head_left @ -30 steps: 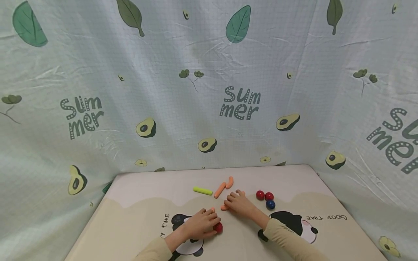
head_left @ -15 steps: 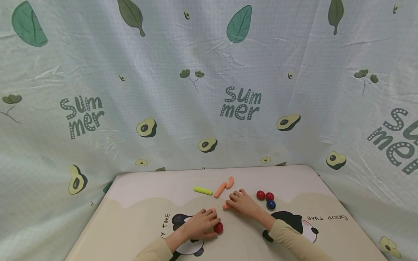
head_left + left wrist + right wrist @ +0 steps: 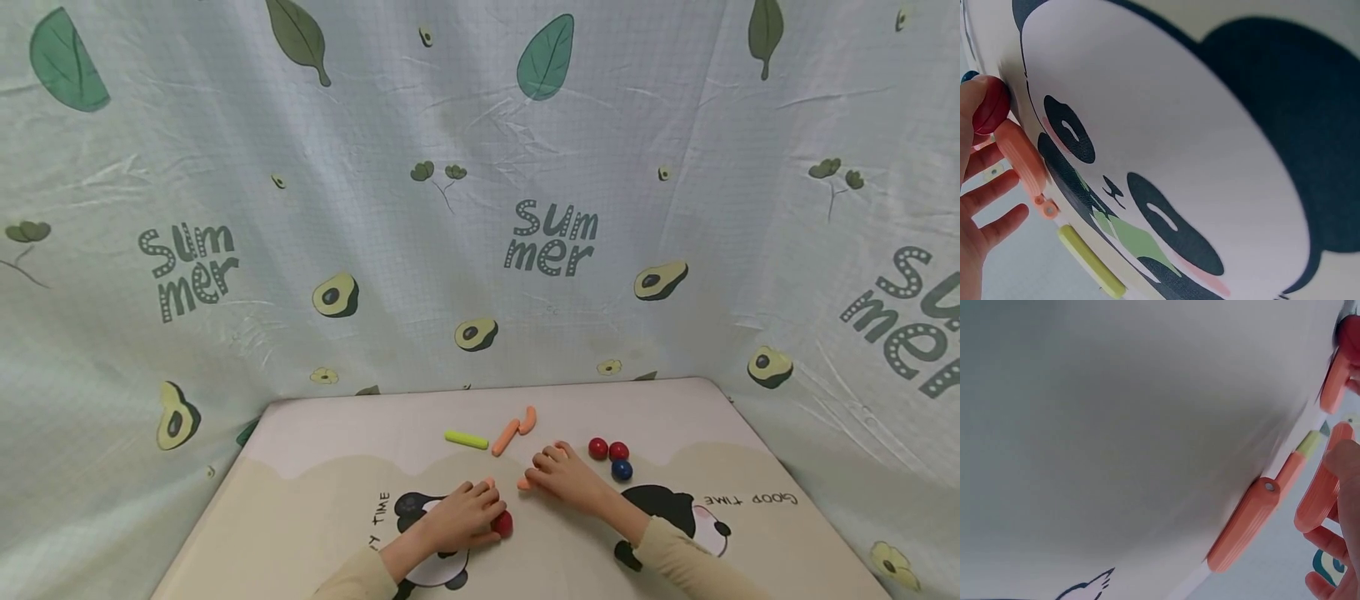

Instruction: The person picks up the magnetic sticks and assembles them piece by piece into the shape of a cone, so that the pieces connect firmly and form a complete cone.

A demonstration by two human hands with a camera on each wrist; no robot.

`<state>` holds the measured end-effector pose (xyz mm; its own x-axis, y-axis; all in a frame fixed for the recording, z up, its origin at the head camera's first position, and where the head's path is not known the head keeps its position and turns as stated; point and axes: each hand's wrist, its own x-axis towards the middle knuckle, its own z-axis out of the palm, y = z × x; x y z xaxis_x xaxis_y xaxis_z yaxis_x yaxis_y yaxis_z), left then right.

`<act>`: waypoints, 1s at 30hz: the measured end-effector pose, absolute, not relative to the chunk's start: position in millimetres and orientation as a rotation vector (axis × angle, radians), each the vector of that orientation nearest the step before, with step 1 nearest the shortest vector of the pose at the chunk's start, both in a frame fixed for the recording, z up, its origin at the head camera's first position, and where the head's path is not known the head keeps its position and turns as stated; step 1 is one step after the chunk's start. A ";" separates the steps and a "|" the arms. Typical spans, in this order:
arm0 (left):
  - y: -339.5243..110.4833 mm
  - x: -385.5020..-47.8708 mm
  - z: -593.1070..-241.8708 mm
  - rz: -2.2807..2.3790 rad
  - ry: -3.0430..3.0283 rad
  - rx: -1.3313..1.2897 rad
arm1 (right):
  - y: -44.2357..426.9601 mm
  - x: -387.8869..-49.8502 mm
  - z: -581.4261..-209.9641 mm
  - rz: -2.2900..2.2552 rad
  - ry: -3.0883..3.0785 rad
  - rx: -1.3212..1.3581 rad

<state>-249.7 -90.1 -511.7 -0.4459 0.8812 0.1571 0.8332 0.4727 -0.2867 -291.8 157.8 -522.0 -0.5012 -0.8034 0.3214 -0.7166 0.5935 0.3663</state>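
Observation:
The left hand (image 3: 461,515) holds a red ball (image 3: 502,523), its thumb lying on the ball (image 3: 992,106) in the left wrist view. Its other fingers spread beside an orange stick (image 3: 1021,156), whose end (image 3: 490,482) peeks out past them in the head view. To the right, the right hand (image 3: 570,479) grips another orange stick (image 3: 523,483) between thumb and fingers; its ridged body (image 3: 1319,500) appears tilted in the right wrist view. The hand covers the stick's middle in the head view.
Farther back lie a lime stick (image 3: 466,439), a straight orange stick (image 3: 506,437) and a curved orange piece (image 3: 528,420). Two red balls (image 3: 597,448) and a blue ball (image 3: 622,470) sit right of the right hand. A printed curtain (image 3: 405,250) stands behind the table (image 3: 315,433).
The right hand has shifted to the right and slightly nearer with its orange stick. The left hand and its red ball have stayed in place.

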 end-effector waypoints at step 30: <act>-92.3 -252.7 -514.2 0.206 -2.405 -1.435 | 155.0 -260.9 -524.8 -0.175 -2.265 1.315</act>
<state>-252.7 -92.3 -514.2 -0.4371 0.8752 0.2072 0.8271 0.4817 -0.2897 -260.9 155.0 -524.8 -0.4002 -0.8412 0.3637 -0.7752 0.5224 0.3553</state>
